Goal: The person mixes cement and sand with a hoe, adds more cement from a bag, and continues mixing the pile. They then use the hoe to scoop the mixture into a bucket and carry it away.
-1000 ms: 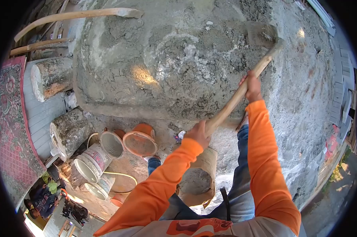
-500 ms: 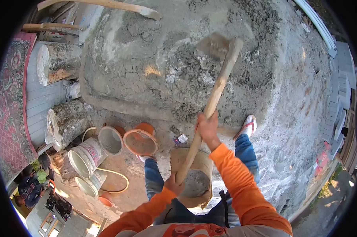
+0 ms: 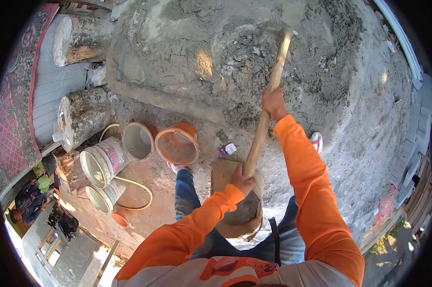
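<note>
Both hands are wrapped around the long wooden handle of a hoe (image 3: 264, 129). My left hand (image 3: 243, 181) grips its near end, above the open tan container (image 3: 225, 170) between my legs, which has grey material inside. Farther up the handle, my right hand (image 3: 274, 104) is closed around the wood. The far end of the hoe rests over a wide bed of wet grey mortar (image 3: 178, 76); its blade is mostly hidden in or behind the mix. Lumps and paler patches show in the mortar around it.
An orange bucket (image 3: 193, 131), a grey-lined bucket (image 3: 130, 143) and white pails (image 3: 90, 167) stand at left, near a yellow hose (image 3: 150, 191). Beyond are two logs (image 3: 84, 43) and a patterned rug (image 3: 17, 110). Another person (image 3: 29, 201) sits at lower left.
My hands and the hoe have pushed forward, away from my body. The blade, raised and blurred before, is now down at the mortar. My view has shifted slightly.
</note>
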{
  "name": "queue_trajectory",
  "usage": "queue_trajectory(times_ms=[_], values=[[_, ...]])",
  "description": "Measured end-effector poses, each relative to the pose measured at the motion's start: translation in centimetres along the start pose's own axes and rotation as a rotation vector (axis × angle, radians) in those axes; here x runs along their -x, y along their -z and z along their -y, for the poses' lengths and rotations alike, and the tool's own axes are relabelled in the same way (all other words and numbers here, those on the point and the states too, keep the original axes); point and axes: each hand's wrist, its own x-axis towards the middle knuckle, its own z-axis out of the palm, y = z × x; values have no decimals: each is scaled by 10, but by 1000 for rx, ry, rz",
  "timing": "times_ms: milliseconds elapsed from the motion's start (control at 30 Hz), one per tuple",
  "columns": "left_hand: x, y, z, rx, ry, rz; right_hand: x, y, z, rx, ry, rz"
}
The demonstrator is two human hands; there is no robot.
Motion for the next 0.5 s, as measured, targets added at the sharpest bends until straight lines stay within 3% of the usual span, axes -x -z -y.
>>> queue_trajectory(times_ms=[100, 133, 233, 267, 300, 367, 433, 500], values=[[91, 40, 6, -131, 116, 130, 132, 13, 15, -266, -86, 19], [115, 51, 24, -152, 58, 100, 172, 16, 25, -388, -118, 40], [167, 94, 74, -284, 56, 92, 244, 10, 28, -594, -171, 109], [177, 113, 81, -288, 58, 103, 264, 16, 44, -744, -306, 133], [186, 129, 86, -311, 30, 82, 276, 21, 53, -889, -442, 157], [203, 154, 77, -339, 14, 67, 273, 23, 52, -1014, -467, 175], [215, 170, 41, -420, 85, 80, 259, 25, 54, -1004, -395, 20], [234, 178, 8, -469, 127, 96, 262, 20, 56, -958, -315, 10]])
